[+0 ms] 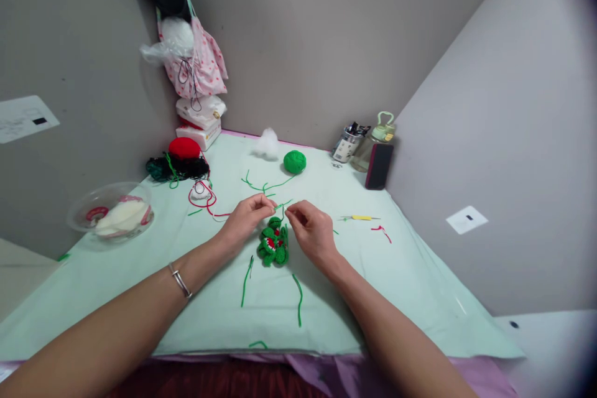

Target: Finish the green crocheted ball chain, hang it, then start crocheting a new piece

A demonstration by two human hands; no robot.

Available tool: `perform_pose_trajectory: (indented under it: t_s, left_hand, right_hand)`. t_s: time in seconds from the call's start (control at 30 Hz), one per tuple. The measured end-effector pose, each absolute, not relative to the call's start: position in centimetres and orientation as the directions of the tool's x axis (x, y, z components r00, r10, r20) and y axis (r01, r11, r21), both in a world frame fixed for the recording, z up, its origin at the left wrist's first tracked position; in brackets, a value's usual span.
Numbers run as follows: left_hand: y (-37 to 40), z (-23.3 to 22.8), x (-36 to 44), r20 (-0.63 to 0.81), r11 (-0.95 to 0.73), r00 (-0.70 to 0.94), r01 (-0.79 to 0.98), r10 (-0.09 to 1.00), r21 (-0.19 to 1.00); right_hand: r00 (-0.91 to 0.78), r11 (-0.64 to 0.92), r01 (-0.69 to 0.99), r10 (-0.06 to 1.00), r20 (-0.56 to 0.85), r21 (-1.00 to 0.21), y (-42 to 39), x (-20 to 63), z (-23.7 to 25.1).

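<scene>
Just above a green crocheted piece with red and white parts, my two hands face each other. My left hand is closed in a pinch on a thin green yarn strand. Close to its fingertips, my right hand is pinched as well; it seems to hold the same strand, though the exact grip is too small to make out. Cut green yarn pieces lie on the cloth in front of the crocheted piece. Behind the hands sits a green yarn ball with a trailing tail.
On the left are a clear plastic bowl, a red yarn ball and dark yarn. White stuffing lies at the back. A yellow-handled hook, phone, bottle and pen holder are at right.
</scene>
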State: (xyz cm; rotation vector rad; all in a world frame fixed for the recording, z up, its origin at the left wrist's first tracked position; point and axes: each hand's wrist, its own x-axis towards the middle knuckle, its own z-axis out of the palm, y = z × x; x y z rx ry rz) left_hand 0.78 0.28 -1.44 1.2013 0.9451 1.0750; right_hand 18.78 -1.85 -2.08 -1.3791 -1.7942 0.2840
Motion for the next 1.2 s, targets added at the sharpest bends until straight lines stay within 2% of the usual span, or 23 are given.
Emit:
perform_pose_trajectory:
  t_s: [0.27,0.63,1.2]
  left_hand:
    - [0.3,-1.1,0.7,-0.030,0.108,0.289,-0.259,0.957,0.960]
    - [0.5,-1.0,0.5,-0.029,0.140,0.264,-0.412,0.964,0.901]
    - [0.2,-0.3,0.5,-0.024,0.213,0.358,-0.497,0.933,0.841]
  right_hand:
    - [-0.008,0.344,0.673,0.888,0.459,-0.654,-1.4,19.6,-1.6]
    - [-0.018,0.353,0.645,0.893,0.449,-0.677,-1.6,19.4,-1.6]
    - [-0.009,0.347,0.630,0.898,0.440,-0.695,-1.8,19.4,-1.2]
